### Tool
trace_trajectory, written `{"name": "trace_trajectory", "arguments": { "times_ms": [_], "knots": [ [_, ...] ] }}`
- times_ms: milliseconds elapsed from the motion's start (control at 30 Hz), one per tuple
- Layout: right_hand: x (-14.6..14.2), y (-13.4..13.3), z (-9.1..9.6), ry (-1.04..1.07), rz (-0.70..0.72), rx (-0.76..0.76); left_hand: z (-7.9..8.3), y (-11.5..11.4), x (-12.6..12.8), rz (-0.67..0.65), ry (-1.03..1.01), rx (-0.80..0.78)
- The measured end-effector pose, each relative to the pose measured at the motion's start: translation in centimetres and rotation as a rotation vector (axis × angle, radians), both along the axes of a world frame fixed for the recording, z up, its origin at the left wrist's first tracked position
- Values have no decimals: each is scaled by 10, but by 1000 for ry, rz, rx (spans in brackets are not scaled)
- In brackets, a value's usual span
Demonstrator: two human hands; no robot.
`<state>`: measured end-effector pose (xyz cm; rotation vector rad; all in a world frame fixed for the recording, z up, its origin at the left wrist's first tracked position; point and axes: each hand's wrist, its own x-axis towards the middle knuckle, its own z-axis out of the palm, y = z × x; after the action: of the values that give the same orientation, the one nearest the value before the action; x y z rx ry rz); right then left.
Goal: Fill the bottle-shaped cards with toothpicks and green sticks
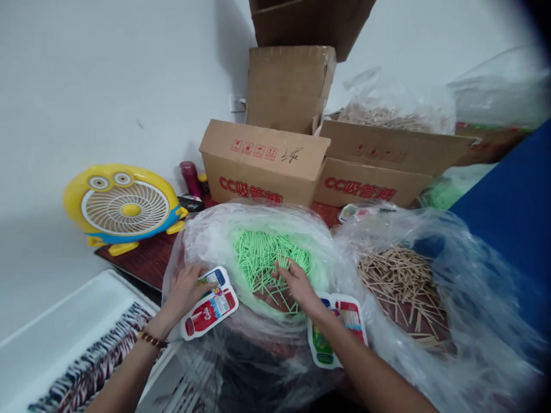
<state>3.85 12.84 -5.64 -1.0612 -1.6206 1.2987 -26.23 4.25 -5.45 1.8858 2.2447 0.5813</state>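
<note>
My left hand (pixel 188 288) grips a bottle-shaped printed packet (pixel 206 316) with a red "Cola" picture, its fingers across the upper edge. A heap of thin green straws (pixel 253 252) lies inside an opened clear plastic bag (pixel 206 235). Over the heap's right side, my right hand (pixel 296 282) is closed, with a small bunch of green straws at its fingertips. Beneath my right forearm lies a second packet (pixel 323 347), green and red, partly covered by the arm.
Tan straws (pixel 400 281) lie in another open plastic bag (pixel 465 269) at right. Cardboard boxes (pixel 262 166) stand behind, one holding a bag of pale sticks (pixel 387 117). A yellow fan (pixel 129 209) is at left, near a dark red bottle (pixel 189 178). A white bin (pixel 99 292) holds striped packets.
</note>
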Motion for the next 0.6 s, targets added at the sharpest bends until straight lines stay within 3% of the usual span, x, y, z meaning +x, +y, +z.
{"name": "trace_trajectory", "arguments": {
  "times_ms": [133,233,400,600],
  "knots": [
    [-16,-28,-22,193,-21,-251,-3,1,3,19,13,-29],
    [-18,-36,-25,313,5,-390,-6,2,0,13,-35,2],
    [-14,-34,-18,97,-4,-245,-7,3,-1,32,-117,47],
    [-10,-13,-10,-148,-17,-88,0,6,-2,6,-75,83]
  ]
}}
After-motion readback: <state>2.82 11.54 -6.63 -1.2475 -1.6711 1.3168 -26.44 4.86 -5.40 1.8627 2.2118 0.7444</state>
